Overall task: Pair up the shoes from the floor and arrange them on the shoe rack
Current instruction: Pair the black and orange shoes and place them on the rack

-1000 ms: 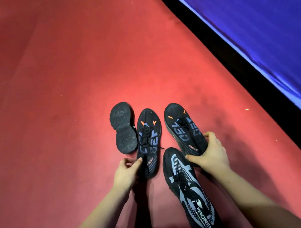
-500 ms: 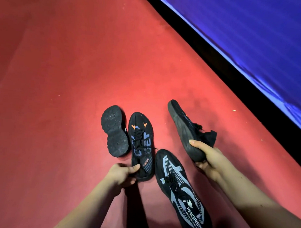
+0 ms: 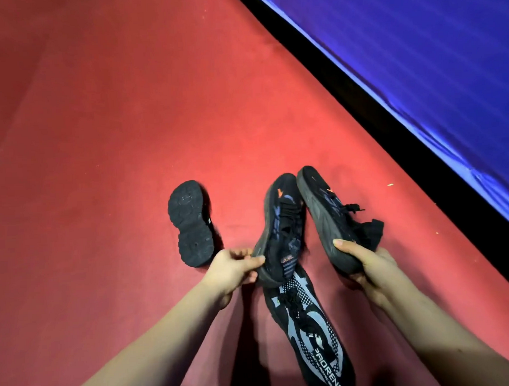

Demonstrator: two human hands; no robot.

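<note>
- the left hand point(image 3: 233, 268) gripped the heel end of a black shoe with orange marks point(image 3: 280, 229), thumb across the side and fingers curled under it, so the fingers were closed on that shoe.
- that shoe was lifted and tilted, its toe pointing away from the person, laces facing right.
- the right hand point(image 3: 368, 261) held a second black shoe with orange marks point(image 3: 329, 216) by its heel end, thumb pressed on the sole and the other fingers wrapped behind, hidden.
- this second shoe was turned on its side with the dark sole facing left, laces and open collar hanging to the right.
- the two held shoes were just beside each other near the toes; whether they touched could not be told.
- a black and grey patterned shoe point(image 3: 313, 332) lay upright on the red floor point(image 3: 116, 140) between the forearms, its toe end hidden under the left hand's shoe.
- a black chunky shoe point(image 3: 191, 224) lay sole-up on the floor, left of the held pair and apart from them.
- a dark strip point(image 3: 359, 102) and a blue surface point(image 3: 416, 57) ran diagonally across the upper right.
</note>
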